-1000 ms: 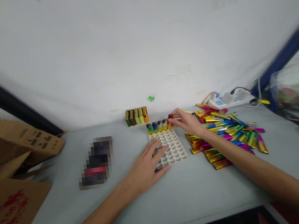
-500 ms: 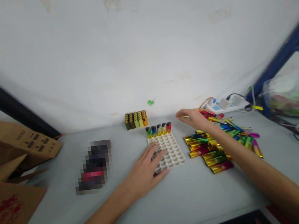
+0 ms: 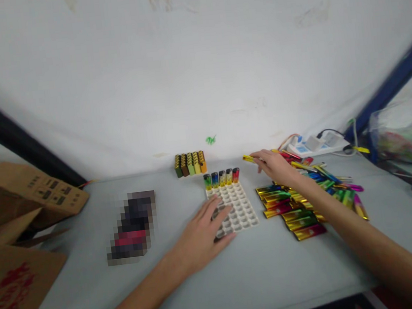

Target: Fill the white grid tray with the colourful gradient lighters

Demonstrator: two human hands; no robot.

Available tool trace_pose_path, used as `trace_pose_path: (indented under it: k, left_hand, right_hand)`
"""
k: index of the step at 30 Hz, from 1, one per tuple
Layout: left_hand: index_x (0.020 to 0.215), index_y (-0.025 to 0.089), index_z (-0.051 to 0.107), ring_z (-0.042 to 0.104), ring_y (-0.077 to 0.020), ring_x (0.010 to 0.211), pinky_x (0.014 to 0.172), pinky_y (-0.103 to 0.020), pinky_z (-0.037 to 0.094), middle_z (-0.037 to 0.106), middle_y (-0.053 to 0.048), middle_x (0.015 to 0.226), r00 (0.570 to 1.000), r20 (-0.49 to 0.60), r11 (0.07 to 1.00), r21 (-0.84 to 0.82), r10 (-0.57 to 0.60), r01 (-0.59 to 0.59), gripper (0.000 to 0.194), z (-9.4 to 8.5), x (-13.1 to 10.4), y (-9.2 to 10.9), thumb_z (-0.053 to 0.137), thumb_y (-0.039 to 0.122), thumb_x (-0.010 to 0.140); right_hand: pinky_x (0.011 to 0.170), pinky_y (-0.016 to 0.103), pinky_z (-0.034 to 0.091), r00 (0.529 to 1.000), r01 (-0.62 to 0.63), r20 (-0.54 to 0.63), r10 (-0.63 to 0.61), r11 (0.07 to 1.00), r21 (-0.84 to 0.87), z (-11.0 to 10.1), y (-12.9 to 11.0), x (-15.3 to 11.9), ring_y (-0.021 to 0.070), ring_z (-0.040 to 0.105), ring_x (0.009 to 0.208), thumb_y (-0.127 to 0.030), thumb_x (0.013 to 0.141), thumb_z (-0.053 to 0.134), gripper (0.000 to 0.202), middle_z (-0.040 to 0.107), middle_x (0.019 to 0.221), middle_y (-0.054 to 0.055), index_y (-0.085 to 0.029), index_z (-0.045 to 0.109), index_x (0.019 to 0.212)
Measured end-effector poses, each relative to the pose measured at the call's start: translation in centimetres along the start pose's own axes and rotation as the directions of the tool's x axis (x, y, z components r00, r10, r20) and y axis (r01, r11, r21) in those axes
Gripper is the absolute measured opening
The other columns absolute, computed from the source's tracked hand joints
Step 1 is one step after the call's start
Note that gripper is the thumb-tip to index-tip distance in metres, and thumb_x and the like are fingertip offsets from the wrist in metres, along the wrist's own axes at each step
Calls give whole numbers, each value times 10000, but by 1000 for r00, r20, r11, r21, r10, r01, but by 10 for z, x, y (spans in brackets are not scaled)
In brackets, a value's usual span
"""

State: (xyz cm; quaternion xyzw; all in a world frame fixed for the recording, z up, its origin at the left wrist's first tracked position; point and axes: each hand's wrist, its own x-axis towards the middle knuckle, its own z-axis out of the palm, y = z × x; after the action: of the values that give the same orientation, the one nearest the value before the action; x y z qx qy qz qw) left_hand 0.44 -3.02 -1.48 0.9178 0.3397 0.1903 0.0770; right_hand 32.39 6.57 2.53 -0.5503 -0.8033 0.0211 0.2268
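Note:
My left hand (image 3: pixel 203 234) lies with fingers spread over the left side of a white tray (image 3: pixel 247 209) of small square cells. Several lighters (image 3: pixel 222 178) in green, blue, yellow and red stand upright along the tray's far row. My right hand (image 3: pixel 273 165) is raised beyond the tray's right side, its fingers closed on a gold-yellow lighter (image 3: pixel 248 158) whose end sticks out to the left. Below that hand and to its right spreads a pile of shiny metallic lighters (image 3: pixel 305 220), some of it hidden by my forearm.
A block of upright lighters (image 3: pixel 191 164) stands by the wall. Behind the pile is a white power strip (image 3: pixel 312 145) with plugs and cables. Cardboard boxes (image 3: pixel 42 188) are at the left, near a pixelated dark item (image 3: pixel 134 227). A clear plastic bag (image 3: pixel 408 131) sits far right.
My right hand has turned slightly, and more of the gold-yellow lighter now shows in its fingers. My left hand stays on the tray. The whole view has shifted a little.

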Motion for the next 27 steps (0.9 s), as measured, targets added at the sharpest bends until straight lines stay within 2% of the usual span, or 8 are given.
trace_pose_path:
  k: [3, 5, 8, 12, 17, 20, 24, 27]
  left_hand:
    - [1476, 236, 522, 392, -339, 1507, 1219, -550, 407, 433, -161, 1590, 1000, -5, 1000, -14, -2, 2, 533, 0, 0, 0, 605, 460, 999]
    - [1474, 240, 524, 393, -338, 1507, 1216, -547, 411, 438, -157, 1587, 1000, -3, 1000, -14, -6, 6, 530, -1, 0, 0, 611, 453, 997]
    - [1469, 243, 526, 391, -331, 1508, 1211, -540, 420, 445, -152, 1579, 1000, -7, 1000, -7, -4, 4, 521, -1, 0, 1, 611, 449, 998]
    - [1473, 243, 524, 400, -334, 1502, 1206, -539, 427, 440, -155, 1581, 1000, -4, 1000, -6, -9, 9, 532, -2, 0, 1, 624, 446, 991]
    - [1466, 256, 536, 413, -333, 1493, 1214, -540, 419, 448, -140, 1577, 1000, 0, 1000, -22, -14, 14, 522, -3, 1, 2, 634, 438, 986]
    - [1470, 250, 533, 412, -341, 1492, 1212, -549, 418, 439, -146, 1584, 1000, -2, 1000, -26, -14, 14, 527, -3, 1, 2, 630, 438, 987]
    - [1478, 243, 520, 395, -332, 1504, 1221, -544, 404, 416, -154, 1597, 1000, 5, 1000, -21, -14, 14, 523, -2, 0, 1, 598, 452, 1005]
    - [1470, 244, 524, 400, -331, 1500, 1216, -546, 412, 417, -155, 1594, 1000, -6, 1000, -26, -6, 6, 519, -2, 0, 1, 604, 453, 1002]
  right_hand:
    - [635, 293, 488, 997, -54, -35, 73, 921, 385, -9, -19, -15, 162, 612, 608, -435, 1042, 471, 427, 725, 835, 66, -122, 687, 1236]
    - [554, 280, 447, 991, -94, -25, 131, 819, 565, -11, -32, -21, 142, 564, 573, -524, 973, 585, 440, 723, 846, 56, -146, 720, 1152]
    - [544, 282, 425, 972, -129, -45, 230, 686, 716, -9, -50, -23, 133, 540, 588, -542, 833, 761, 425, 729, 864, 60, -151, 756, 1000]
    - [586, 292, 404, 947, -184, -14, 322, 575, 798, -5, -62, -21, 139, 520, 594, -520, 786, 816, 391, 668, 671, 16, -164, 810, 948]
    - [670, 299, 448, 914, -209, 39, 405, 386, 899, 9, -64, -25, 149, 576, 689, -505, 726, 868, 360, 735, 830, 35, -183, 814, 877]
    - [701, 295, 463, 897, -230, 52, 439, 364, 903, 16, -68, -29, 151, 604, 709, -503, 763, 846, 342, 742, 808, 28, -186, 798, 880]
    - [840, 325, 532, 936, -171, 63, 346, 289, 942, 14, -82, -34, 217, 713, 975, -502, 804, 815, 332, 793, 1047, 84, -191, 699, 794]
    - [869, 373, 567, 963, -153, 100, 250, 202, 967, 10, -93, -36, 237, 745, 982, -498, 825, 803, 364, 803, 989, 92, -204, 591, 794]
